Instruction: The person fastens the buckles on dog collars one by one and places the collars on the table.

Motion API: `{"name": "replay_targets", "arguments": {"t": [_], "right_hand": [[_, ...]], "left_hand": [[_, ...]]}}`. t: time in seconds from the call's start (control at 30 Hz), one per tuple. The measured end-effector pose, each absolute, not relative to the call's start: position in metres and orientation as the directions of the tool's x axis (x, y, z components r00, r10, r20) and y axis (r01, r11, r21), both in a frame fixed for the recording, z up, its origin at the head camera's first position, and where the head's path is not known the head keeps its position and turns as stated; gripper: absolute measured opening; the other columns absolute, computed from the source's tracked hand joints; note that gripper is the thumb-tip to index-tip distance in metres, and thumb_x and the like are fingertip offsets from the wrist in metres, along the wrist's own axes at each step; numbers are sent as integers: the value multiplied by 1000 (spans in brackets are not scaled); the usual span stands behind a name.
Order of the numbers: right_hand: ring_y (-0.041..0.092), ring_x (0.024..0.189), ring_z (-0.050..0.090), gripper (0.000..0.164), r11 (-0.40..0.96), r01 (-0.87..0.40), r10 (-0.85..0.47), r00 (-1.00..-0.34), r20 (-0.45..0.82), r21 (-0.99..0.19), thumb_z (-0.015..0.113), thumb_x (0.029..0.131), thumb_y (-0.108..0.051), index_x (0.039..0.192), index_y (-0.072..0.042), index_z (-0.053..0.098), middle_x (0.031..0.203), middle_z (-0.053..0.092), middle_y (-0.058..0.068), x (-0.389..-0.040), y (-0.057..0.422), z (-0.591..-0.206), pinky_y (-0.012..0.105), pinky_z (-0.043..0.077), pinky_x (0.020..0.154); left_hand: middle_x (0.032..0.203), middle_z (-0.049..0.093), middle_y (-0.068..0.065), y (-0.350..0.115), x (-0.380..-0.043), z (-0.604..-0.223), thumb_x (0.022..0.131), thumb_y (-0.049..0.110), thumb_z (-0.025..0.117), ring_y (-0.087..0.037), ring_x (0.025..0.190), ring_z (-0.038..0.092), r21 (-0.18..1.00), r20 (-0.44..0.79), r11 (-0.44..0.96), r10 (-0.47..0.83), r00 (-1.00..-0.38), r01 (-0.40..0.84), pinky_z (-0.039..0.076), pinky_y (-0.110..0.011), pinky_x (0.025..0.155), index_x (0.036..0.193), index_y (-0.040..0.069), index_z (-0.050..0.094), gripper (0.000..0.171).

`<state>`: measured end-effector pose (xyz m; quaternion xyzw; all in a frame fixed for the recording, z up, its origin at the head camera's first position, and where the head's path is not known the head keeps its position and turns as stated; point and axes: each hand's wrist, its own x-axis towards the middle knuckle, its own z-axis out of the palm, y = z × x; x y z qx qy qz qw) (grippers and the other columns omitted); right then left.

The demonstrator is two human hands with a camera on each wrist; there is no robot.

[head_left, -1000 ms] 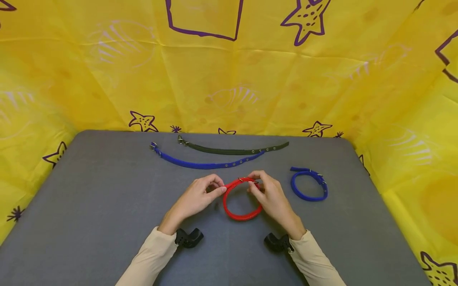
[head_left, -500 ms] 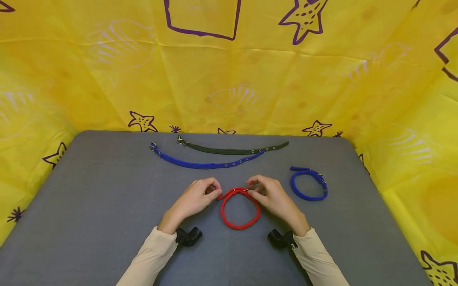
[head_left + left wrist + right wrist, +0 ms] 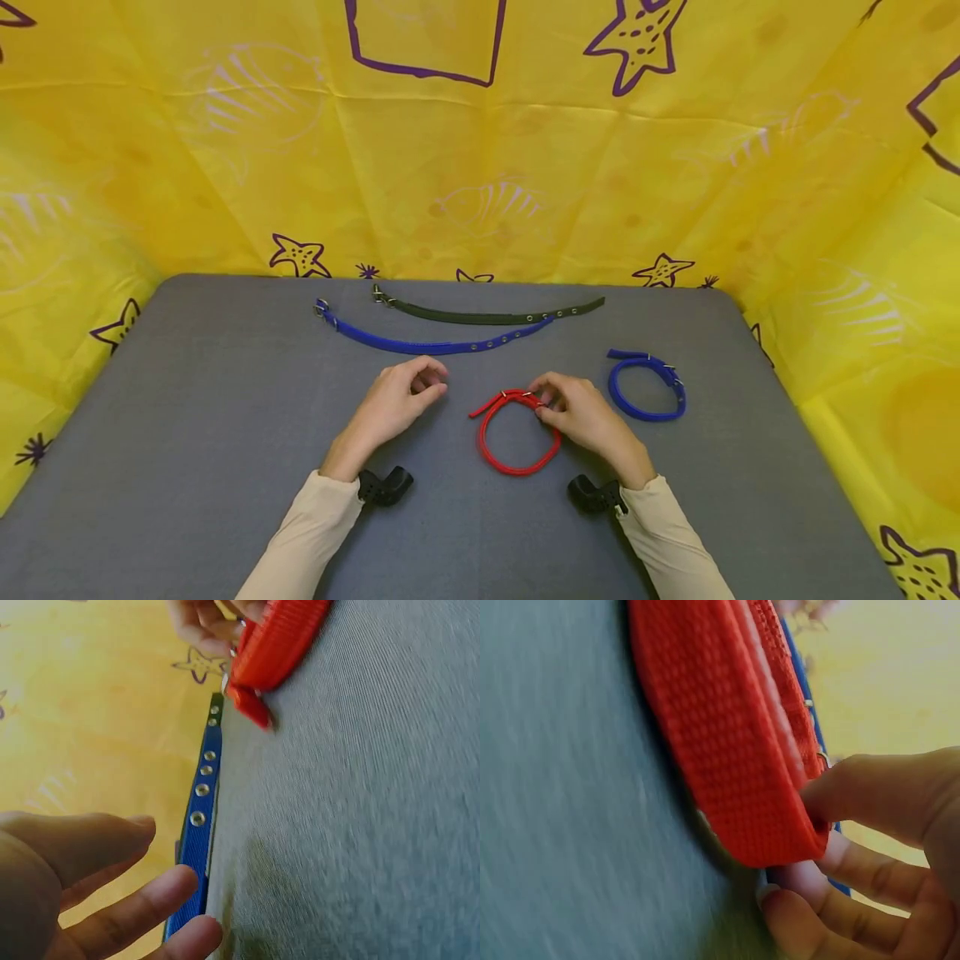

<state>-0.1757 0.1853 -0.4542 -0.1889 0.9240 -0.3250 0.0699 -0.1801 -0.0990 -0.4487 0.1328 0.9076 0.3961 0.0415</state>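
Note:
A red buckled collar (image 3: 517, 473) forms a ring near the middle of the table, its loose tail pointing left. My right hand (image 3: 588, 421) pinches its upper right side near the buckle; in the right wrist view the thumb lies inside the red band (image 3: 712, 742) and the fingers outside. To the left, my left hand (image 3: 390, 404) is apart from the collar, holding nothing, its fingers loosely bent. In the left wrist view the left fingers (image 3: 142, 907) appear in front of a blue collar (image 3: 196, 847) with metal eyelets.
Behind the hands, a straight blue collar (image 3: 420, 347) and a dark green collar (image 3: 480, 317) lie stretched out, their right ends meeting. A second blue collar (image 3: 619, 400), buckled into a ring, lies at the right. Yellow patterned cloth (image 3: 480, 150) stands behind the grey table (image 3: 187, 417).
My left hand has released the red collar's tail and moved left. The right hand still holds the collar, which came toward me, then shifted slightly right.

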Motion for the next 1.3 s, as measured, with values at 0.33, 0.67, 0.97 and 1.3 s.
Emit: {"name": "replay_targets", "arguments": {"t": [0.33, 0.67, 0.97, 1.3], "right_hand": [[8, 62, 56, 25, 763, -252, -298, -954, 22, -595, 68, 81, -9, 106, -10, 63, 82, 63, 3, -189, 219, -454, 21, 44, 53], [17, 72, 62, 27, 811, -207, -220, -975, 42, -547, 67, 82, -9, 108, -11, 64, 87, 65, 7, -195, 240, -452, 26, 46, 58], [21, 73, 63, 26, 832, -176, -167, -984, 64, -526, 66, 83, -8, 109, -12, 64, 89, 67, 10, -201, 261, -452, 29, 47, 59], [25, 78, 62, 28, 860, -148, -128, -989, 74, -489, 65, 84, -9, 111, -10, 62, 94, 67, 13, -203, 276, -449, 35, 49, 64]], "left_hand": [[86, 65, -1, -108, -187, -454, 86, 21, 64, -12, 69, 57, 715, 34, 685, 167, -985, 141, 44, -27, 61, 109, 16, 61, 23], [90, 63, -9, -131, -202, -458, 85, 19, 64, -16, 70, 56, 701, 29, 708, 94, -995, 87, 43, -27, 61, 125, 12, 52, 43], [76, 58, -7, -144, -215, -463, 87, 20, 62, -17, 62, 50, 653, 59, 756, 20, -998, 54, 37, -27, 57, 117, 10, 58, 33], [66, 59, -3, -141, -210, -466, 85, 22, 64, -16, 57, 50, 619, 68, 784, 10, -998, 50, 37, -27, 55, 97, 15, 63, 13]]}}
